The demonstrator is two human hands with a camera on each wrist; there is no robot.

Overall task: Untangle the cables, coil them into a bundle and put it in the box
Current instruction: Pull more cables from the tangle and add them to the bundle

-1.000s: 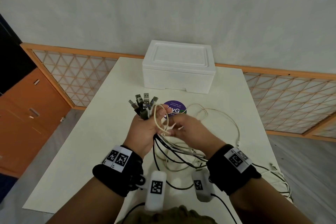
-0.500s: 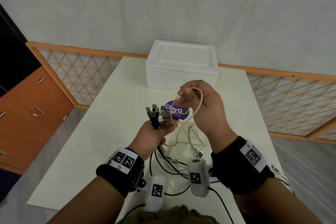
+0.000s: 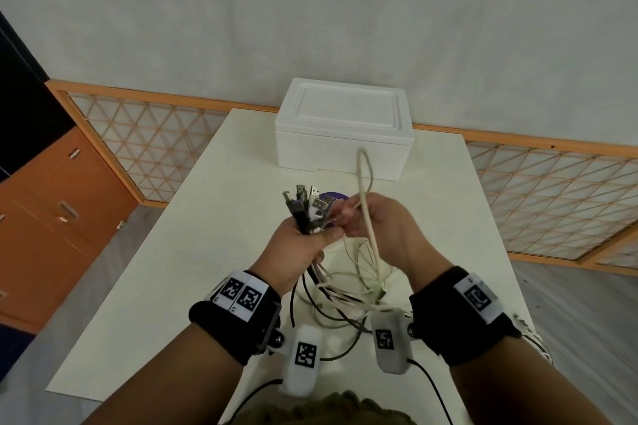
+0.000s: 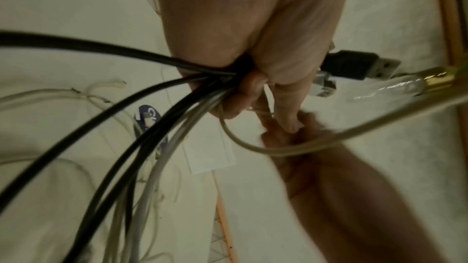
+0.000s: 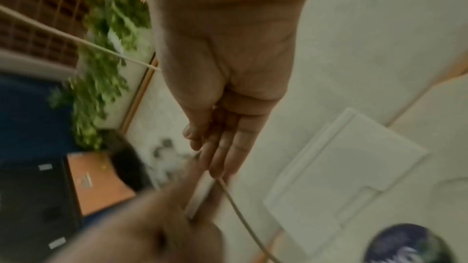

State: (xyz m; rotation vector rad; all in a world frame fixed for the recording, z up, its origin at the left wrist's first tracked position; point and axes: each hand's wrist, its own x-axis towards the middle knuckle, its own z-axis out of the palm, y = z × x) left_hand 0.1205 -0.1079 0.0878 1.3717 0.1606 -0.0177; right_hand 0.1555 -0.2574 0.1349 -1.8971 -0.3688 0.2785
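My left hand grips a bunch of black and pale cables just below their USB plugs, which stick up out of the fist. The rest of the cables hang in loose loops down to the white table. My right hand is right beside the left and pinches a beige cable, whose loop stands up above the fingers. In the right wrist view the beige cable runs out past the fingertips. The white foam box stands shut at the table's far edge.
A round purple sticker lies on the table behind the plugs. More cable trails off the table's right edge. An orange cabinet stands to the left, and a lattice railing runs behind the table.
My right hand lifted the beige cable away from the left hand, then came back down beside it; the loop now stands above the fingers. The left hand kept its grip on the bunch.
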